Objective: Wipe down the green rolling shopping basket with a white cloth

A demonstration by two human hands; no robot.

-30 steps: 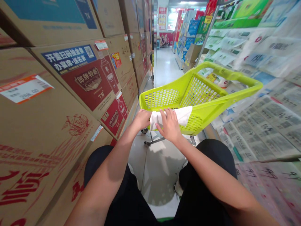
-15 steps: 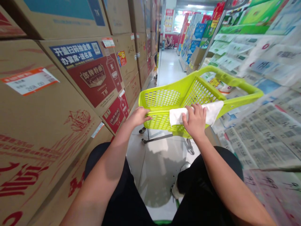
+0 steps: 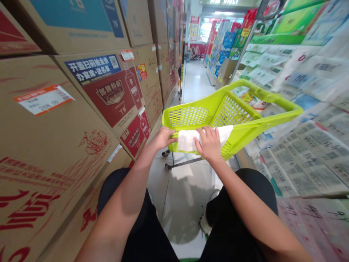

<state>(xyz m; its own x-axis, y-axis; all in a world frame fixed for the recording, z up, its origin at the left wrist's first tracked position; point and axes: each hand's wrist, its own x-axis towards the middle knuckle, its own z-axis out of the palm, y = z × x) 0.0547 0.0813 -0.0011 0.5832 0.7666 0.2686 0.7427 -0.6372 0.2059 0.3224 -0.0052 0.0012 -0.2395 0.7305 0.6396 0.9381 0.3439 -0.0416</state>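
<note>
A lime-green plastic shopping cart [image 3: 261,123] with mesh sides stands sideways in front of me. Its near corner rim is gripped by my left hand [image 3: 164,138], thumb on the near side and fingers over the top. My right hand [image 3: 209,143] presses a white cloth [image 3: 187,141] over the cart's near rim, its fingers bent over the top edge. The cloth drapes down the outer side, and one end trails to the right along the rim.
Stacked cardboard cartons [image 3: 106,98] with price tags wall the left side. Packs of tissue paper [image 3: 305,153] are piled on the right. Ahead, the tiled aisle [image 3: 195,78] runs past an open brown box [image 3: 226,71] and a metal post [image 3: 245,43].
My right hand has slid left along the cart's near rim with the cloth, closer to my left hand. My left hand stays on the corner.
</note>
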